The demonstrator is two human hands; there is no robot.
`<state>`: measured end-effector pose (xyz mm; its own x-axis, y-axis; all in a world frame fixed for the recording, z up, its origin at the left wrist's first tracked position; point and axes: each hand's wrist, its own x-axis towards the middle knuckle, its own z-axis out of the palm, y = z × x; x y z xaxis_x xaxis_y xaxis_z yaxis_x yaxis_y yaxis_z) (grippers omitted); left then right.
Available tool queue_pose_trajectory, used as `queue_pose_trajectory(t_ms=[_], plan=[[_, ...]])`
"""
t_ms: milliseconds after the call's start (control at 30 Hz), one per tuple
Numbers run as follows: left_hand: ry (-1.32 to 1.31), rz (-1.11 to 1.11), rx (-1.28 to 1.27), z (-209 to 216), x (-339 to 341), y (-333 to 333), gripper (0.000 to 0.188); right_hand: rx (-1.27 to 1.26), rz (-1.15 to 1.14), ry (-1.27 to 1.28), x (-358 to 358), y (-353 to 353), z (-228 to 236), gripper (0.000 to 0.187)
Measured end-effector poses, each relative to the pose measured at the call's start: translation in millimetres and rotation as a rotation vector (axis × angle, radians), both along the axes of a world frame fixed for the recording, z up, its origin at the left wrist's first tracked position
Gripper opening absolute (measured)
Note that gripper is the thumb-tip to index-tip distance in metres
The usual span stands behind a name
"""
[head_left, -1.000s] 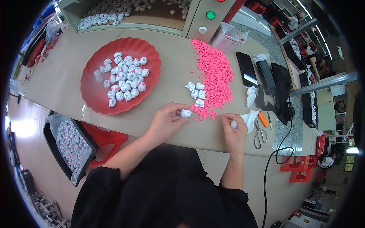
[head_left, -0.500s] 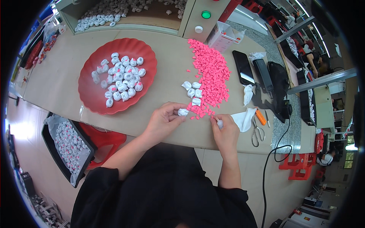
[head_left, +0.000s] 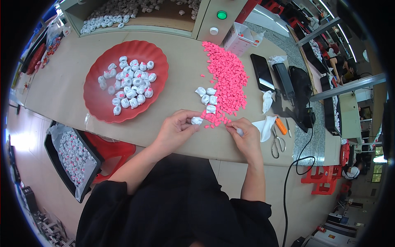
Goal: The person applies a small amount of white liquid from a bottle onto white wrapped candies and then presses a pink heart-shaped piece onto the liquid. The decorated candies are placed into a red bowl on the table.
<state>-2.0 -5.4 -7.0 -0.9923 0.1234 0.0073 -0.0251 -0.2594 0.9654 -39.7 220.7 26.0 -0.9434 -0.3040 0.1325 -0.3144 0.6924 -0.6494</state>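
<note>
My left hand (head_left: 177, 127) pinches a small white cap-like piece (head_left: 196, 120) at the near end of a pile of small pink pieces (head_left: 227, 80) spread on the table. My right hand (head_left: 245, 138) sits just right of it, fingertips closed on a small white piece, close to the pile's near edge. Several loose white pieces (head_left: 207, 98) lie beside the pink pile. A red plate (head_left: 98, 105) at the left holds a heap of white pieces with pink inserts.
A black tray (head_left: 61, 164) of finished white pieces sits low at the left, beside a red stool (head_left: 111, 149). Right of the pile lie a black phone (head_left: 261, 72), crumpled tissues (head_left: 265, 123), scissors (head_left: 278, 142) and an orange tool (head_left: 281, 126). A bin of white pieces (head_left: 119, 16) stands at the back.
My right hand moved left toward the pink pile and my left hand. The left hand kept hold of its white piece.
</note>
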Motion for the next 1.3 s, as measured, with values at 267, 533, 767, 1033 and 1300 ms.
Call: queue_pose_trajectory(t_ms=[267,533,767,1033,1300], plan=[[-0.005,-0.033,-0.025,8,0,-1,0.029,-0.464,-0.058,-0.216,15,-14,-9,0.012],[-0.014,-0.059,0.013,5,1,-1,0.028,-0.87,-0.077,-0.304,30,-65,-13,0.011],[0.041,-0.129,-0.083,9,3,-4,0.026,-0.889,-0.024,-0.429,26,-65,-14,0.015],[0.065,-0.147,-0.162,12,3,-6,0.024,-0.784,-0.066,-0.497,22,-64,-10,0.017],[0.066,-0.109,-0.107,11,4,-5,0.023,-0.791,-0.113,-0.423,26,-72,-12,0.018]])
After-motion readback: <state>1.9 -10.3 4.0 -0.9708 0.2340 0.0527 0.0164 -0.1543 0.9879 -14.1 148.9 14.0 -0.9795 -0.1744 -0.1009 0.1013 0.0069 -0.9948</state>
